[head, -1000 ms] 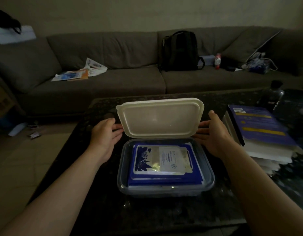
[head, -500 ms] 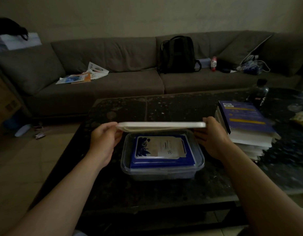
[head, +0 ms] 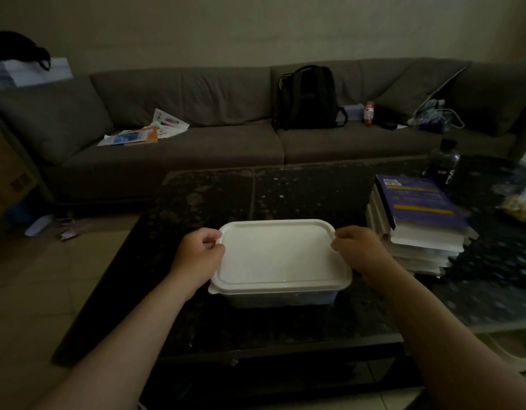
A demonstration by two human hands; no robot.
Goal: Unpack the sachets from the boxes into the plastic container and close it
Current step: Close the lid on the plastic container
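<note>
A dim living room seen from head height, looking down at a dark speckled coffee table (head: 285,196). Near the table's front edge sits a clear plastic container (head: 282,300) with a white lid (head: 281,255) lying flat over its top; whatever is inside is hidden. Two bare forearms reach in from the bottom of the view. The left hand (head: 198,257) has its fingers curled and pinches the lid's left edge near the far corner. The right hand (head: 359,253), curled the same way, pinches the right edge near its far corner. Just right of the container is a stack of flat white boxes (head: 418,232) with a blue one on top, and a dark bottle (head: 442,161) stands behind the stack. Beyond the table, a long grey sofa (head: 226,149) holds a black backpack (head: 307,97) and scattered papers (head: 143,131).
</note>
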